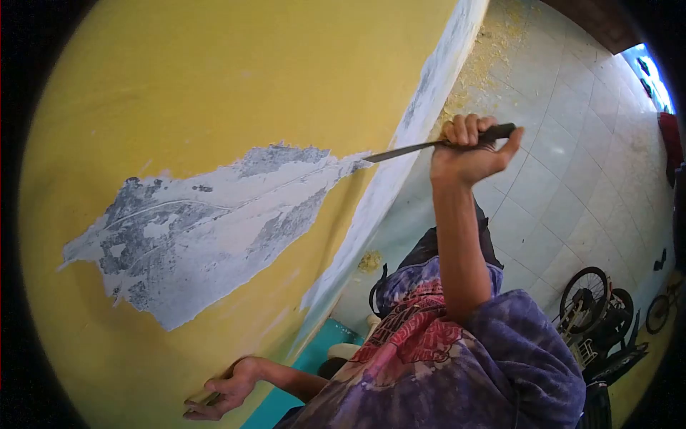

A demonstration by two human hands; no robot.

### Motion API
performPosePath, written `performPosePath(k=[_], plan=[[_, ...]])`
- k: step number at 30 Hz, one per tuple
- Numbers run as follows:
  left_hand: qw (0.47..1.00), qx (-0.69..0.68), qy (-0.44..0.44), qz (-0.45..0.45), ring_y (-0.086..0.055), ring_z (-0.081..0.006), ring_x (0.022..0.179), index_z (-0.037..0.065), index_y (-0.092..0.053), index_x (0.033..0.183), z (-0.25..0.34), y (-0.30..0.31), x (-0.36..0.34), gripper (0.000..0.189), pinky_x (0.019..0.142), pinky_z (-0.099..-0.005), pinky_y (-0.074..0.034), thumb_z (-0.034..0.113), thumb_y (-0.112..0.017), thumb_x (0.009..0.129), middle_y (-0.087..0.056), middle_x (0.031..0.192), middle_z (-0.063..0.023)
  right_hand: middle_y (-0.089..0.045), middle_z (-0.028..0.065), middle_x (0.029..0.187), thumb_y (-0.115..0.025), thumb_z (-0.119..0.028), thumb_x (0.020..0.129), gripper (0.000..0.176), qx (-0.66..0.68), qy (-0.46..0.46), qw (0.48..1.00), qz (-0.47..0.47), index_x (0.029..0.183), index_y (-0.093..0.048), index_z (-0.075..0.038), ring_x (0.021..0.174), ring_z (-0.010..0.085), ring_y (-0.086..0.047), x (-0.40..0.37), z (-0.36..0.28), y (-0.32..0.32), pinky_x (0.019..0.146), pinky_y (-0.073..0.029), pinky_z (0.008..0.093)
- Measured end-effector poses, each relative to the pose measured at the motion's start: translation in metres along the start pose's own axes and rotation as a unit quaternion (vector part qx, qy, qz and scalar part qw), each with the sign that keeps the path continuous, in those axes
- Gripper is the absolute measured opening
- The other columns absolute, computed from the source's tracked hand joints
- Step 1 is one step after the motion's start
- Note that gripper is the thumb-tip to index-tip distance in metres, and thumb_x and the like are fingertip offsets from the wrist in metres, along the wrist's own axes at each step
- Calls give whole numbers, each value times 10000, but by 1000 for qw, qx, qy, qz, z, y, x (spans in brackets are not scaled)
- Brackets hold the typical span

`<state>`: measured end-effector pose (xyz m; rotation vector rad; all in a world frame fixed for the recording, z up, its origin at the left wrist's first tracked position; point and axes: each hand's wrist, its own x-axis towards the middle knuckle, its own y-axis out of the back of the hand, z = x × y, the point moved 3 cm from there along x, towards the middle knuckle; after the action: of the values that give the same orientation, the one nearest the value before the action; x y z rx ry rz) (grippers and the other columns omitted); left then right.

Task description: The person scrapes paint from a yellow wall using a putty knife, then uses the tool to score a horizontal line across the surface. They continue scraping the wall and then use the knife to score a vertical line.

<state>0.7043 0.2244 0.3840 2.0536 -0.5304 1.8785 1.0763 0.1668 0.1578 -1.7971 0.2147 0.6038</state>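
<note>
The right hand [464,159] holds the long blade [402,151], likely light and stiff, by its dark handle [503,131], the best spot, while the left hand [232,388] is loosely spread near the yellow wall [214,79].

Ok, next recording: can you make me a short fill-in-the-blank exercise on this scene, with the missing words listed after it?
1. The right hand grips a flat-bladed tool by its dark ____.
2. Around the stripped grey and white patch, the wall is painted ____.
3. The left hand is open and holds ____.
4. The pale floor is laid with ____, their joints showing as lines.

Missing words: handle; yellow; nothing; tiles.
</note>
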Motion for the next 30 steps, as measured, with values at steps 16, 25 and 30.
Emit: performPosePath(k=[16,25,30], plan=[[1000,10,-12,0,-291,-321,1293,-21,-506,1166,13,-1,0,450,1039,-484,-295,276,-590,839,-319,1329,-194,-223,-3,419,-333,-508,868,468,-34,32,997,57,589,-307,-133,339,107,-181,24,2,46,332,-157,243],[999,40,-9,2,-301,-302,1281,-32,-508,1169,17,-2,2,445,1040,-467,-301,230,-586,818,-326,1336,-188,-239,-21,427,-331,-514,853,466,-26,62,996,52,570,-302,-144,335,102,-193,40,2,63,331,-156,258],[1000,-8,18,20,-309,-293,1273,-30,-504,1180,20,-4,0,452,1040,-457,-305,225,-576,814,-333,1335,-176,-222,-25,398,-343,-528,838,496,-47,36,994,97,523,-277,-151,328,107,-163,42,27,82,326,-133,262]])
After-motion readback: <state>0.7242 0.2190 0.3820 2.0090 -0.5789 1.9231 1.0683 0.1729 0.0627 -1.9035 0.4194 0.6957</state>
